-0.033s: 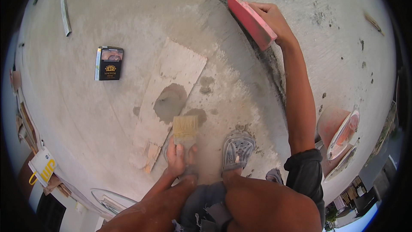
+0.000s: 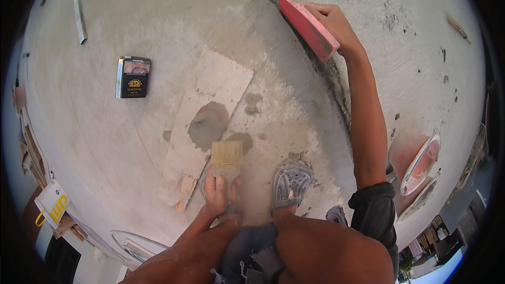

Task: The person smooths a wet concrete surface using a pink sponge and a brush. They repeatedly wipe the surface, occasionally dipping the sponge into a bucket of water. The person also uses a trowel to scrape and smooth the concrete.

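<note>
My right hand, at the upper right, is closed on the back of a red plastering float. The float stands tilted on its edge along a dark, wet mortar seam in the concrete. Low in the middle, my left hand grips a wide paintbrush, its pale bristles pointing away from me. Just beyond the brush, a wet grey patch of mortar lies on a pale flat board. The brush handle is mostly hidden by my fingers.
A black cigarette pack lies left of the board. Two stained buckets lean at the right. A metal strip rests at the upper left. My sandalled foot is beside the brush. A white pail stands at the far left.
</note>
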Available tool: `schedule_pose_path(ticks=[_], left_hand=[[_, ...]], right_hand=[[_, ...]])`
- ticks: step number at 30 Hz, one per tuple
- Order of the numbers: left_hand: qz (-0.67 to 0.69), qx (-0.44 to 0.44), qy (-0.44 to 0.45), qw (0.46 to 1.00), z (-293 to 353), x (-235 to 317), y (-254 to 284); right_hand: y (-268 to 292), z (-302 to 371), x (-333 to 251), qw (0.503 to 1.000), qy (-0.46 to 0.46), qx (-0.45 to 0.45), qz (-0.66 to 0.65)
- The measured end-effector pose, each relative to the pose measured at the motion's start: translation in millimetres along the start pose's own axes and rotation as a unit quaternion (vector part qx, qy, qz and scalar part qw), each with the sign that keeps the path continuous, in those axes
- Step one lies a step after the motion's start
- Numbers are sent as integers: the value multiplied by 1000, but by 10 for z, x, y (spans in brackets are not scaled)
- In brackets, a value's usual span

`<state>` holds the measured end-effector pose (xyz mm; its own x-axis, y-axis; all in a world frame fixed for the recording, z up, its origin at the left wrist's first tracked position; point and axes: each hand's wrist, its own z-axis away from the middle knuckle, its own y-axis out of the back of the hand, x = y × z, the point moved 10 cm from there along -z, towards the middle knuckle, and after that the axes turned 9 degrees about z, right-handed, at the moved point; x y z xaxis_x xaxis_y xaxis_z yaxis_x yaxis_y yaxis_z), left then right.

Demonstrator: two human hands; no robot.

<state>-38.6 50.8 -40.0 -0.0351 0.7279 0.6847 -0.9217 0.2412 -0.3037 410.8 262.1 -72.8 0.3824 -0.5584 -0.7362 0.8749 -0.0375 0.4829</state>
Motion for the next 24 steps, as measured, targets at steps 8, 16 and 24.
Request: schedule_pose_path(ticks=[8, 16, 24], left_hand=[[-9, -3, -15, 1000, -51, 5, 6], [0, -17, -19, 1000, -80, 48, -48], [-8, -10, -28, 1000, -80, 119, -86]], right_hand=[[46, 685, 309, 997, -48, -17, 60], [356, 1146, 950, 997, -75, 11, -15], [110, 67, -77, 995, 77, 68, 2]])
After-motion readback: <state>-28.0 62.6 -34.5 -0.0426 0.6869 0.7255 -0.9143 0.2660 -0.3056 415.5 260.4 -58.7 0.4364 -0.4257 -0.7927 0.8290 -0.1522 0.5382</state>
